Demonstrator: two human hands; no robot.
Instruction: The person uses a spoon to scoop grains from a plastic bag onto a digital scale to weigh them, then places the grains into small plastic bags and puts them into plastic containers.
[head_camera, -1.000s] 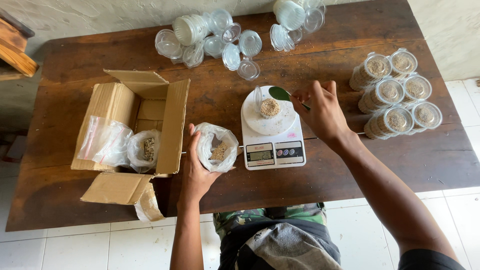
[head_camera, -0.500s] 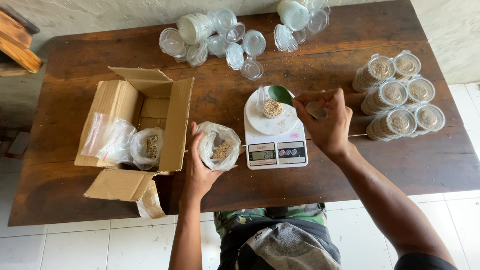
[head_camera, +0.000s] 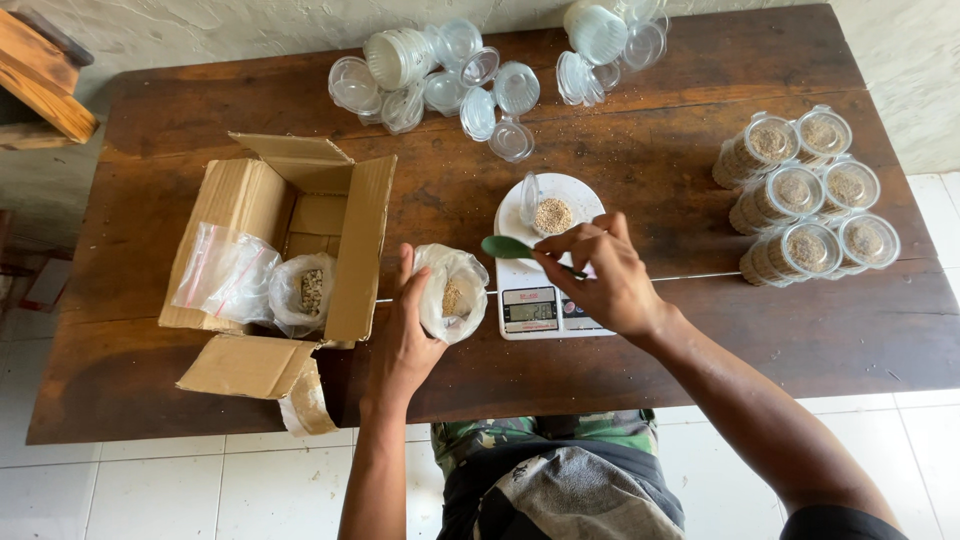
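Note:
My left hand (head_camera: 405, 335) grips a clear plastic bag (head_camera: 452, 292) of pale seeds, held open just left of a white kitchen scale (head_camera: 545, 310). On the scale's round plate stands a small clear cup (head_camera: 549, 213) partly filled with seeds. My right hand (head_camera: 600, 272) is over the scale, holding a green spoon (head_camera: 506, 246) whose bowl points left toward the bag.
An open cardboard box (head_camera: 300, 240) with plastic bags of seeds lies at the left. Several empty clear cups and lids (head_camera: 460, 75) lie at the table's back. Several filled, lidded cups (head_camera: 805, 195) are stacked at the right. A wooden table (head_camera: 700, 340) carries everything.
My right hand has moved left and nearer, from right of the scale to over it, and the spoon's bowl now points toward the bag. The left hand still holds the bag.

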